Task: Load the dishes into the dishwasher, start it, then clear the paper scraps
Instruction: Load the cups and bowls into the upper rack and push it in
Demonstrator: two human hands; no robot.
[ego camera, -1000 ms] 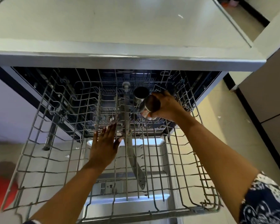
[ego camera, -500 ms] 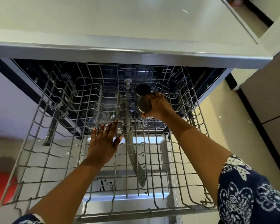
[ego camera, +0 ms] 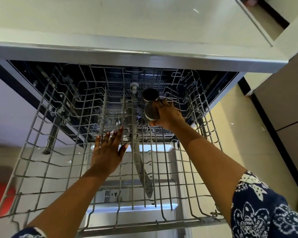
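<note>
My right hand (ego camera: 167, 115) grips a steel cup (ego camera: 151, 112) mid-frame, left hand (ego camera: 107, 152) flat; tilted, it may topple against its neighbour (ego camera: 150, 95).

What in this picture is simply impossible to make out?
All in the head view:
- The right hand covers part of the steel cup it grips, so whether the cup touches the rack is unclear.
- What is in the lower basket: dark, crossed by rack wires.
- Red shape: blurred, cut off by the left edge.
- White specks on the floor: too small to identify.
</note>
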